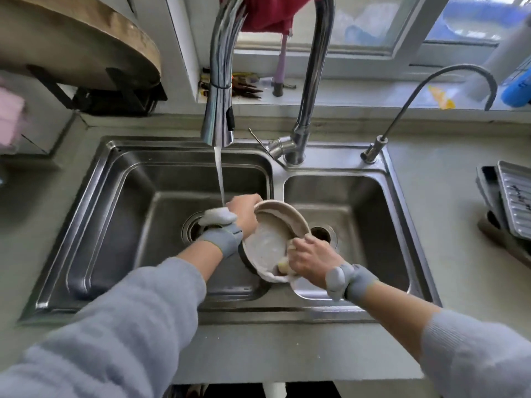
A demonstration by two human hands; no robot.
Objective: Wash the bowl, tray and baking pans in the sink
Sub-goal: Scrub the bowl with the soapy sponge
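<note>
A beige bowl [274, 239] is tilted on its side over the divider of the steel double sink [138, 179]. My left hand [244, 212] grips the bowl's upper left rim. Inside the bowl, my right hand [311, 258] holds a yellowish sponge [283, 267] against the lower wall. Water runs from the pull-down tap [219, 116] into the left basin, just left of my left hand. Ridged metal baking pans [514, 196] lie stacked on the counter at the far right edge.
A second thin curved tap [448, 81] stands behind the right basin. A round wooden board [86, 47] leans at the back left. The windowsill holds small items and a red cloth [270, 12]. A pink cloth [10, 119] is at the far left.
</note>
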